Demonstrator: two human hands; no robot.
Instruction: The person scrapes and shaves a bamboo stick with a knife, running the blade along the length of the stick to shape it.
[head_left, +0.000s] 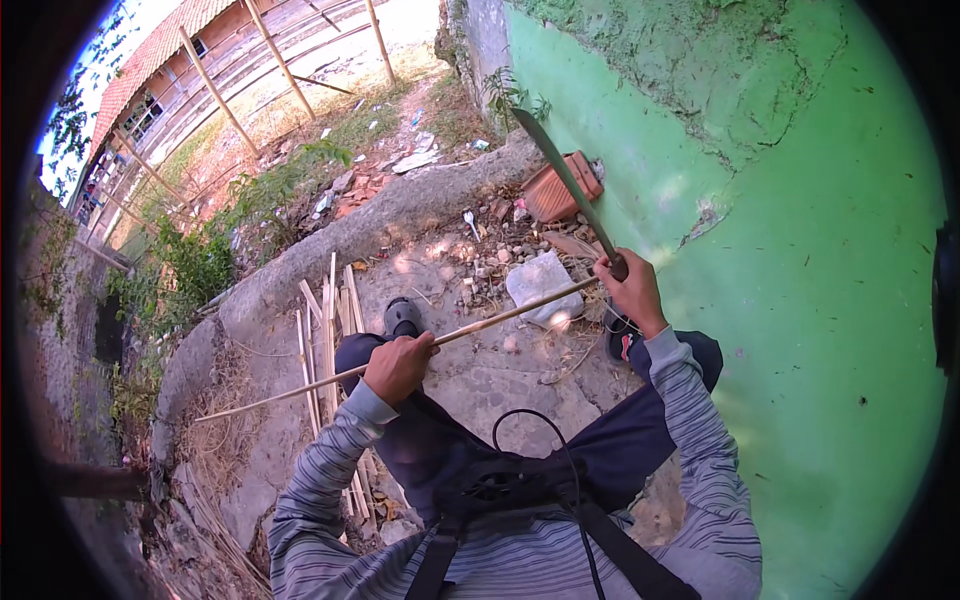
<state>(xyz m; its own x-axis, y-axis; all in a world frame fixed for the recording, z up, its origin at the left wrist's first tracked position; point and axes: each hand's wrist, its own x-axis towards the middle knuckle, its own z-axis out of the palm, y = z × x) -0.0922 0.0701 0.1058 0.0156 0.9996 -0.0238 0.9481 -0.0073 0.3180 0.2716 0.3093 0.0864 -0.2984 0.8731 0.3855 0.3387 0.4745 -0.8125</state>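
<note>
Your left hand (398, 368) grips the stick (500, 318) slantwise before you, probably to steady it. Your right hand (634, 292) clasps the machete (568, 178) by its handle, tip pointing away, perhaps for safety.

The left hand (398, 368) is wrapped round the stick (500, 317) partway along it, back of the hand up, knuckles toward the stick's right end. The right hand (632, 292) is curled in a firm grip at that right end. The left forearm (335, 450) slants up rightward from below the stick; the right forearm (685, 395) slants up leftward, also from below. The legs (625, 430) are bent and spread wide, mostly on the near side of the stick
</note>
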